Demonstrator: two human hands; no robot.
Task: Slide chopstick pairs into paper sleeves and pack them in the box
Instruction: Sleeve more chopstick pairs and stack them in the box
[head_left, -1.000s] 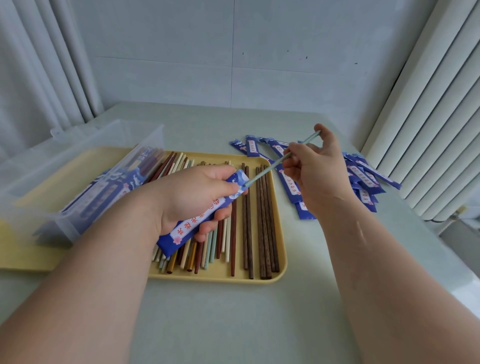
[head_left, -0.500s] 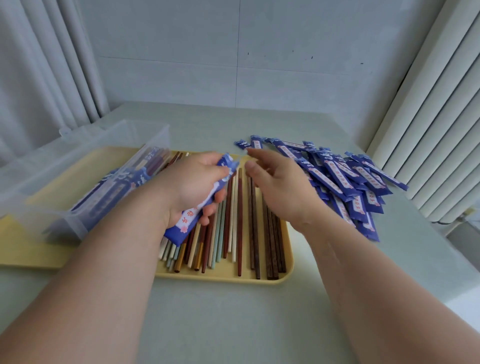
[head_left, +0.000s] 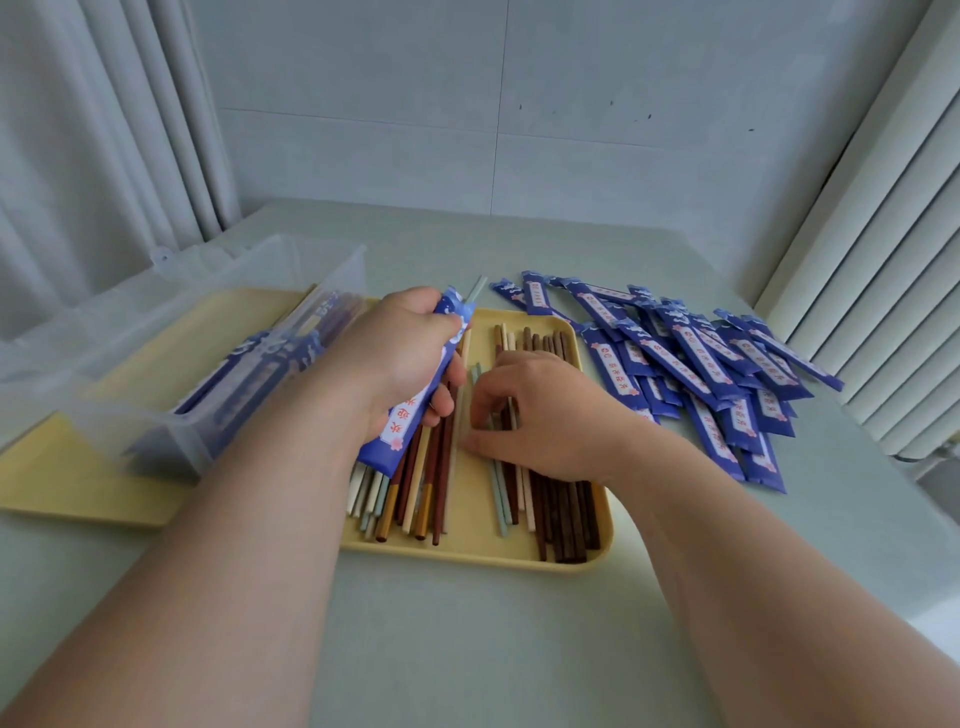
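Half a pair sleeved, the right hand down on the tray for its mate

The left hand (head_left: 400, 358) grips a blue sleeve (head_left: 402, 421) over the yellow tray (head_left: 467, 551), its mouth pointing away from the person, with one pale blue chopstick (head_left: 475, 288) poking out. The likely match, a pale stick (head_left: 498, 499), lies just right of the sleeve, its length running near to far among brown ones, directly under the right hand (head_left: 540, 410), the nearer hand. That hand's fingers curl down onto the sticks; whether they have pinched one cannot be told. The clear box (head_left: 218, 312) with packed pairs sits left, the empty sleeves (head_left: 701, 364) right, all on a pale green table (head_left: 467, 649) between white curtains (head_left: 104, 130) and a grey wall (head_left: 467, 104).
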